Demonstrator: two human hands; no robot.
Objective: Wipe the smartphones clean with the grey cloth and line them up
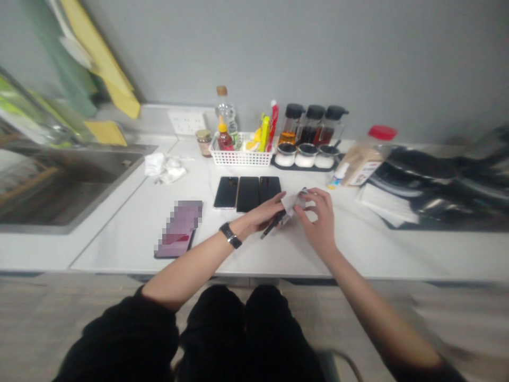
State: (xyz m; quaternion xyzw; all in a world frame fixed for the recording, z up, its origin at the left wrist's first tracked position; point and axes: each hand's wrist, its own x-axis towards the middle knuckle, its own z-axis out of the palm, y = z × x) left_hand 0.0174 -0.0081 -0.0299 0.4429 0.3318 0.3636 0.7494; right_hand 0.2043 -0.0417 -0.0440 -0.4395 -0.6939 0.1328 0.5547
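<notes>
Over the counter, my left hand (267,210) grips a dark, slim phone (272,225), seen nearly edge-on and partly hidden by the fingers. My right hand (319,217) pinches a white tissue (291,200) against the phone's upper part. Just beyond my left hand three black phones lie side by side: a left one (226,192), a middle one (248,194) and a right one (270,188), partly behind my hand. Another phone (178,229), its screen blurred out, lies to the left of my forearm.
Crumpled white tissues (165,167) lie near the sink (71,220). Along the wall stand a small jar (204,143), a white basket (241,157) of bottles and packets, and a seasoning rack (305,167). A small dropper bottle (338,176), a red-lidded jar (368,159) and stacked white tissues (387,206) are at right.
</notes>
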